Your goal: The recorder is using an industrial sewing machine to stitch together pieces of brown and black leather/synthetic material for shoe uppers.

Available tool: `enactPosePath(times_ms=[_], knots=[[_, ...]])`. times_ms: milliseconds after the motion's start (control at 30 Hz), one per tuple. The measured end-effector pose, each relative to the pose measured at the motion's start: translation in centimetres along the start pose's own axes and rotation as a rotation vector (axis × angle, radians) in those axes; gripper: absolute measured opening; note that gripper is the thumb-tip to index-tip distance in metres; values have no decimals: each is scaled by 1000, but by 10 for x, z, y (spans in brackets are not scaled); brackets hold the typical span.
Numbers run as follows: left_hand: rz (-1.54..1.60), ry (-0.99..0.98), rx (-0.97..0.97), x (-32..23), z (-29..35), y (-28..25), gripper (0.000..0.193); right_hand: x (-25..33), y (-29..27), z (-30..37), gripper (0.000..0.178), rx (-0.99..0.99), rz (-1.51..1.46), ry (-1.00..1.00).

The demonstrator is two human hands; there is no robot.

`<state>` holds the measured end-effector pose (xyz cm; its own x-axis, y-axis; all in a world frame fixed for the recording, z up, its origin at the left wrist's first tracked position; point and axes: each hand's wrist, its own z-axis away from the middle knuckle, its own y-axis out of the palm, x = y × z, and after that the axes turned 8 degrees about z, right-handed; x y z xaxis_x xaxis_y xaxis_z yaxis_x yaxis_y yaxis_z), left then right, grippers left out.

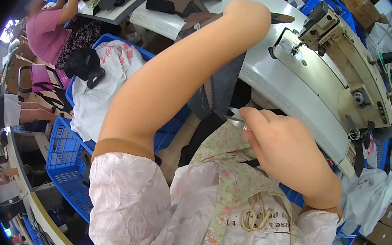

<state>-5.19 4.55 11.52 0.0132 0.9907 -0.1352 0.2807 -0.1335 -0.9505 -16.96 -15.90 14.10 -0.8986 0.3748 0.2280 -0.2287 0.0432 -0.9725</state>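
Note:
My left arm reaches across to the table, and my left hand [247,15] is bent at the wrist over dark brown and grey cut pieces. Its fingers are hidden behind the wrist. A dark pointed piece [282,19] sticks out just right of it. Below the forearm, dark grey material [223,87] hangs over the table's near edge, with a toothed strip along it. My right hand [280,141] is closed in front of my flowered apron [219,146]. From its fingers a small silver metal tool [236,118] points left, close to the lower end of the hanging material.
A sewing machine [354,67] stands on the white table [263,77] at the right, with green thread cones [390,58] beyond it. To the left are blue crates [65,166], one bearing a white sack [107,84] and a black fan [85,64]. A person in pink [47,33] works farther left.

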Motion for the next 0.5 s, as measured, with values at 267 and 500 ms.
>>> enactPosePath(times_ms=[267, 500], knots=[[118, -96, 170, -24, -10, -8, 21, 9, 2, -8, 31, 121, 316, 16], [10, -54, 106, -17, -11, 15, 21, 4, 13, -22, 31, 170, 365, 72]])
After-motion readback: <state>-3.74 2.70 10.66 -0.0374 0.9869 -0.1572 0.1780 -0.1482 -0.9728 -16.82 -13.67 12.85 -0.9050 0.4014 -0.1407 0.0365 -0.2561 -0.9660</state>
